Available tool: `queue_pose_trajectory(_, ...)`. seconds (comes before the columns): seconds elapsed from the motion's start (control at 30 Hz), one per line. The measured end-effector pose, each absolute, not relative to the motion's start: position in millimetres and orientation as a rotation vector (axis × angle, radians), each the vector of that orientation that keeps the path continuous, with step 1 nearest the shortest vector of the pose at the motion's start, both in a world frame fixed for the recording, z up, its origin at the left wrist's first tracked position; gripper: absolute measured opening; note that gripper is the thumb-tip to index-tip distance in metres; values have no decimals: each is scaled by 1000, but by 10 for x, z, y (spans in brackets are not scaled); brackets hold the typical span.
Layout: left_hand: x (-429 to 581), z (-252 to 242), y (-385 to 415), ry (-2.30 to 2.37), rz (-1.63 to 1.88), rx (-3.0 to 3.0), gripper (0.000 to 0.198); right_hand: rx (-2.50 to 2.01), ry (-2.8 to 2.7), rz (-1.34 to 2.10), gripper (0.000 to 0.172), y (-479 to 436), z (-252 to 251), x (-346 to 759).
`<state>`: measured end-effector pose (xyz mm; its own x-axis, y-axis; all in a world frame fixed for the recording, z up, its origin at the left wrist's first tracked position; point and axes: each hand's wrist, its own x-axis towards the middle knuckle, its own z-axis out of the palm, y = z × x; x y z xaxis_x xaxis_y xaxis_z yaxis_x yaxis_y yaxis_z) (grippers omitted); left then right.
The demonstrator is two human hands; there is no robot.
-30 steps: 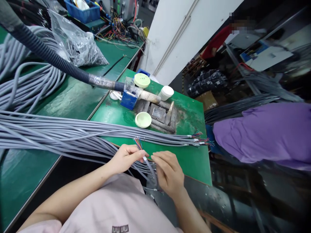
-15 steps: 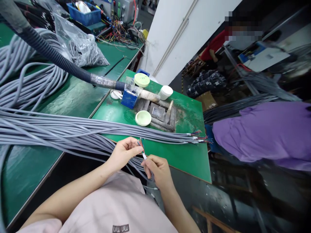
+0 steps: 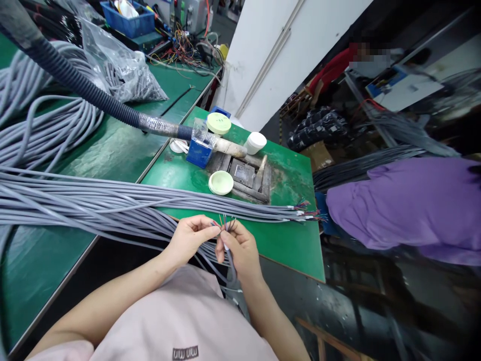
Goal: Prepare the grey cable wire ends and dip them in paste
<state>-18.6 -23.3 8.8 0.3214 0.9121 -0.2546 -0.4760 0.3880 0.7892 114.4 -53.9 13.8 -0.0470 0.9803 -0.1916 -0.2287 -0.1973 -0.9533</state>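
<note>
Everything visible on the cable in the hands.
The cable is gray, round and plastic-looking, with a whitish part near its end, where thin multicolored wires fan out upward. The left hand pinches at the wires; the right hand holds near where they emerge. It curves down below the hands; its other end can't be traced.

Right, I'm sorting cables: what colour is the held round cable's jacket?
Grey cable jacket; head view shows it.

The hands (image 3: 242, 248) partly hide the coloured wires (image 3: 225, 221).
</note>
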Motion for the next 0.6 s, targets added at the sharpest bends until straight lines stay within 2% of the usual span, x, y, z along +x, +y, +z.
queue_pose_trajectory(0.17,-161,86,-218,765,1003,654,25,-1236,-992,1312,16,-526,181,1110)
queue_pose_trajectory(0.6,-35,-21,-159,729,886,458,25,-1279,-952,1240,17,-438,122,1178)
